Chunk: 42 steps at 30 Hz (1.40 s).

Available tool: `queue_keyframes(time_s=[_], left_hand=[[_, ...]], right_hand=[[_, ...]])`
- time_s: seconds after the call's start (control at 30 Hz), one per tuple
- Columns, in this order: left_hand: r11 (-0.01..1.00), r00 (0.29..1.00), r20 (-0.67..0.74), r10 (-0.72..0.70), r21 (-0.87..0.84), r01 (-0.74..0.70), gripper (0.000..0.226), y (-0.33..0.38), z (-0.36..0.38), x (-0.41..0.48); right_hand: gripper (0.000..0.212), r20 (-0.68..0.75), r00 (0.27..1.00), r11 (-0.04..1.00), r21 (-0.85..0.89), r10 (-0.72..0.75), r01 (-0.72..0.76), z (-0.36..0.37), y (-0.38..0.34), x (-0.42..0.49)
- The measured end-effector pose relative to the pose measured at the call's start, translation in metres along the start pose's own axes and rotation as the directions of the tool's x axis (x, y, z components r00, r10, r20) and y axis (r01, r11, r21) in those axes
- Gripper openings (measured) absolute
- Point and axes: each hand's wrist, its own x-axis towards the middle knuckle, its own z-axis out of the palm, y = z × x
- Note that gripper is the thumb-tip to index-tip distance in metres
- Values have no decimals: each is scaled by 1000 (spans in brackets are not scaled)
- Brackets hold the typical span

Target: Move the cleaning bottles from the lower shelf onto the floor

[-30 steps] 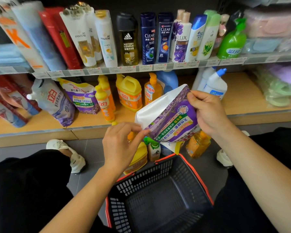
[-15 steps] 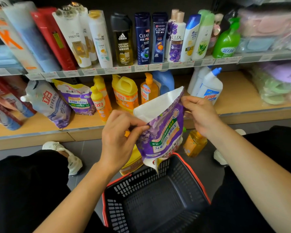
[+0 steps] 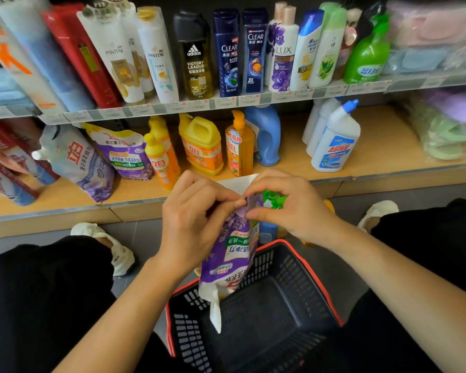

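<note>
My left hand [image 3: 197, 219] and my right hand [image 3: 288, 208] both pinch the top edge of a purple detergent refill pouch [image 3: 232, 254], which hangs spout down over a black basket [image 3: 253, 319]. On the lower shelf [image 3: 374, 146] stand a yellow jug [image 3: 202, 146], orange pump bottles [image 3: 238, 146], small yellow bottles [image 3: 159, 160], a blue bottle [image 3: 267, 135] and white toilet-cleaner bottles [image 3: 334, 141]. Behind my hands, on the floor, parts of a green-capped bottle [image 3: 273, 197] and a blue bottle [image 3: 267, 231] show.
Two more refill pouches [image 3: 92, 162] lean on the lower shelf at the left. Shampoo bottles [image 3: 226, 52] line the upper shelf. The basket has a red rim [image 3: 315, 270] and sits on the grey floor between my knees. My white shoes [image 3: 111, 246] stand on either side.
The pouch has swung from slanted to hanging straight down and has come lower over the basket. My hands have drawn together at its top edge.
</note>
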Motion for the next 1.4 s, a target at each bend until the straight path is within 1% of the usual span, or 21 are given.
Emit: queue_keyframes(time_s=[0.1,0.17,0.23,0.3,0.4,0.47,0.53,0.63,0.73,0.8,0.9,0.93,0.97,1.03,1.07,1.1,1.17,1.23,1.3,1.33,1.4], left_hand=[[999,1000,3,-22,-41,22,12,4,1,-2],[993,997,22,-74,-89,75,13,2,0,-3],[964,983,50,-178,-194,184,11,-3,-4,-4],[895,958,111,-266,-341,288,15,-8,-10,-5],[832,943,205,-263,-446,329,24,-16,-14,-10],[799,922,251,-295,-464,382,27,-19,-14,-12],[791,906,289,-309,-450,414,30,-22,-14,-13],[818,890,371,-265,-402,411,34,-25,-14,-13],[792,841,442,-310,-370,486,29,-27,-17,-9],[810,840,434,-326,-330,485,22,-28,-18,-7],[837,861,397,-318,-309,452,21,-25,-17,-8],[821,866,376,-331,-338,460,26,-23,-16,-9],[771,858,364,-362,-400,495,37,-21,-14,-11],[623,809,391,-439,-516,588,61,-22,-10,-16],[586,778,418,-469,-512,628,66,-25,-8,-19],[587,745,455,-487,-461,665,68,-30,-6,-24],[640,676,537,-504,-293,710,63,-42,-1,-38],[703,607,617,-502,-118,701,58,-53,4,-55],[738,548,682,-484,-18,675,49,-60,11,-69],[755,546,693,-470,-5,656,42,-62,15,-72],[767,590,660,-465,-34,641,22,-63,23,-75]], right_hand=[[11,-34,999,996,73,-39,42,-6,-1,3],[9,-77,992,993,45,-105,108,-7,-3,2],[9,-133,970,979,-46,-203,199,-8,-4,-1],[11,-159,933,940,-168,-324,298,-11,-5,-4],[6,-105,858,830,-333,-504,447,-13,-2,-7],[6,-63,842,795,-373,-536,479,-13,2,-9],[9,-57,850,802,-370,-523,469,-13,5,-11],[20,-82,875,837,-346,-477,424,-13,5,-12],[15,-91,903,878,-294,-420,378,-7,4,-13],[13,-106,929,918,-228,-354,324,-5,5,-13],[11,-131,956,960,-133,-262,245,-4,5,-13],[11,-147,959,966,-123,-243,226,-5,5,-12],[11,-173,960,972,-117,-222,204,-6,5,-12],[11,-252,951,982,-101,-180,159,-11,5,-9],[10,-293,941,984,-99,-171,148,-14,5,-7],[9,-327,929,984,-107,-172,144,-17,5,-5],[8,-375,911,983,-121,-173,137,-22,6,-2],[9,-410,898,986,-115,-160,123,-27,7,0],[10,-433,891,989,-102,-140,106,-28,8,2],[10,-446,885,991,-96,-131,98,-29,9,4],[10,-477,871,993,-85,-117,87,-31,14,7]])
